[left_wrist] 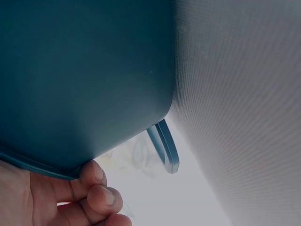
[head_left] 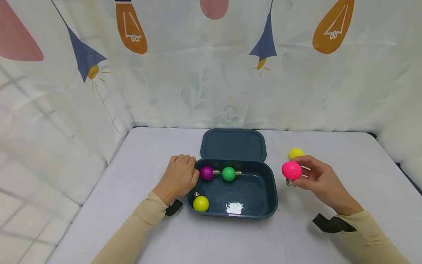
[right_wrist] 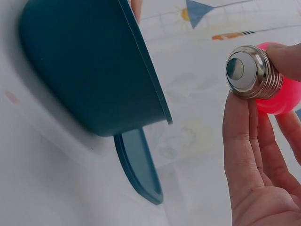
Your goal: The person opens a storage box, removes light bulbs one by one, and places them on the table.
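Observation:
My right hand [head_left: 321,179] holds a pink light bulb [head_left: 291,170] above the table, right of a dark teal box [head_left: 244,216]. Its thumb and fingers pinch the bulb near the metal screw base [right_wrist: 254,73], which faces the camera in the right wrist view. My left hand [head_left: 179,176] grips the box's left rim, with curled fingertips [left_wrist: 101,197] at the rim's outer side. Inside the box lie a purple bulb [head_left: 206,173] and a green bulb [head_left: 228,173] along the back, and a yellow bulb [head_left: 200,204] in the front left corner.
The box's lid [head_left: 233,144] lies flat behind it. Another yellow bulb [head_left: 296,153] stands on the white-covered table [head_left: 230,242], just beyond my right hand and partly hidden by it. A printed curtain [head_left: 211,73] hangs along the table's back and left sides.

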Tool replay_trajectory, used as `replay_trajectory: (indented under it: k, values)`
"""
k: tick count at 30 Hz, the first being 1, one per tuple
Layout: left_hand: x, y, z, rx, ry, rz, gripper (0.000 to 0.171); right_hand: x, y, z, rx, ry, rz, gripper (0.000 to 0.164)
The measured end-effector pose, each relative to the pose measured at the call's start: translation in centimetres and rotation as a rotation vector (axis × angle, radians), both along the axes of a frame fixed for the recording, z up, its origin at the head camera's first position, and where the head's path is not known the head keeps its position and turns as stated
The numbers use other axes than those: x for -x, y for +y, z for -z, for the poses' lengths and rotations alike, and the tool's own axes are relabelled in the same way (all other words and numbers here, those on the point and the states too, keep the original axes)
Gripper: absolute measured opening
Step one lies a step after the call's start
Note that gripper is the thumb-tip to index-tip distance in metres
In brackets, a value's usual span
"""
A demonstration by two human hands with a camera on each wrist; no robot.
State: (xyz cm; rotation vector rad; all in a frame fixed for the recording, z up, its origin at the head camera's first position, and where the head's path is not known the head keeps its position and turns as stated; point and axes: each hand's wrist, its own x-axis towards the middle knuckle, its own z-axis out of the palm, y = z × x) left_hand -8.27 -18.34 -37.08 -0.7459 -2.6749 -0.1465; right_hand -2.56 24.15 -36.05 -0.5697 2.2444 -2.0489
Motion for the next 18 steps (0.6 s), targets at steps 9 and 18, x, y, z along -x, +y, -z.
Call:
replay_trajectory:
  k: [9, 18]
  values:
    - [0.1, -0.1, -0.1, 0.004, -0.035, -0.015, 0.016, 0.4, 1.6, 0.0, -0.029, -0.064, 0.111, 0.048]
    - [0.2, -0.1, 0.0, -0.006, -0.045, -0.011, 0.016, 0.9, 3.3, 0.1, 0.039, -0.108, 0.162, 0.047]
